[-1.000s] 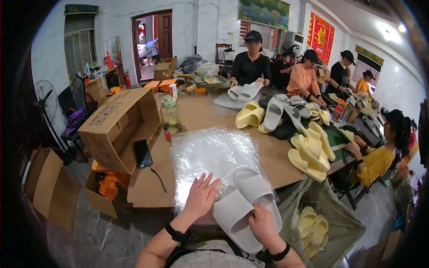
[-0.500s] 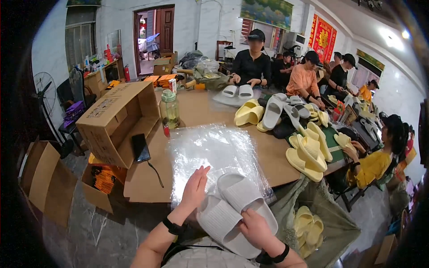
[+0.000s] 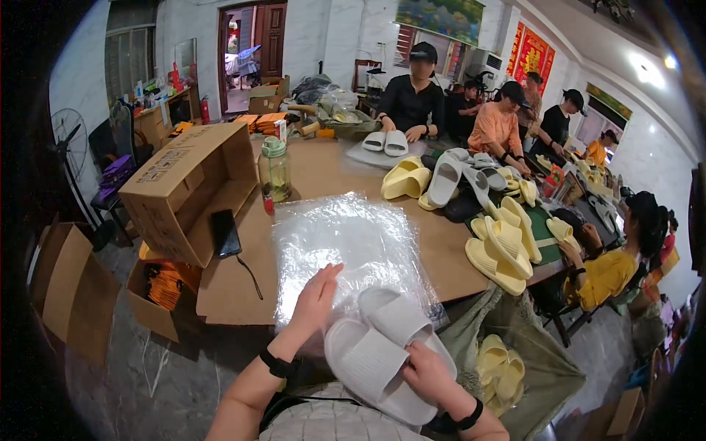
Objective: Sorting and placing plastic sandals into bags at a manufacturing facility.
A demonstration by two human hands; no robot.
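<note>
My right hand (image 3: 429, 373) grips a pair of light grey slippers (image 3: 365, 360) near the front edge of the table, fingers tucked in at their foot openings. The two slippers lie side by side, toes pointing away from me, with ribbed straps. Beside them, my left hand (image 3: 315, 298) is open, its fingers stretched out over the near part of a stack of clear plastic bags (image 3: 342, 234). Nothing is held in it. The shiny bags lie flat on the cardboard-covered tabletop (image 3: 232, 298).
Left on the table are an open carton (image 3: 187, 195), a black phone (image 3: 225, 234) and a green-lidded bottle (image 3: 275, 173). Yellow slippers (image 3: 496, 257) and grey ones pile up at right. A green sack (image 3: 548, 367) holding yellow slippers hangs below. Co-workers sit beyond.
The view has shifted slightly. My left hand stays stretched out over the bags, and my right hand keeps its grip on the grey slippers, with little movement.
</note>
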